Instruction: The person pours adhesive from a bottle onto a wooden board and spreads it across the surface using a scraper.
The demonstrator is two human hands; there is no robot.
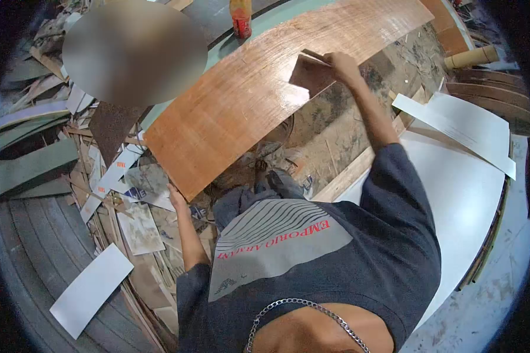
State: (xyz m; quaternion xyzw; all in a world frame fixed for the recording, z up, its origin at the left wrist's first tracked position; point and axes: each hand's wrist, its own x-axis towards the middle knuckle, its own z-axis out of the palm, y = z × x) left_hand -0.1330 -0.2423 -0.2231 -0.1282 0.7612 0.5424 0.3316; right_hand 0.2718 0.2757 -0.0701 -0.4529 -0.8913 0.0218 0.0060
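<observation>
A long reddish-brown wooden sheet [229, 112] stretches diagonally in front of me, with a glossy sheen around its middle. My right hand [343, 66] is closed on a thin flat spreader-like piece [315, 56], held against the sheet's surface; its exact kind is unclear. Beneath that piece shows a dark brown patch, perhaps its reflection. At the sheet's near left corner, my left hand [177, 198] grips the edge, its fingers partly hidden.
A bottle with orange contents and red label [241, 23] stands beyond the sheet. White panels [447, 194] lie to the right, near a cardboard-coloured roll [472, 57]. Scraps of wood and a white strip [92, 290] litter the left. A blurred oval covers the upper left.
</observation>
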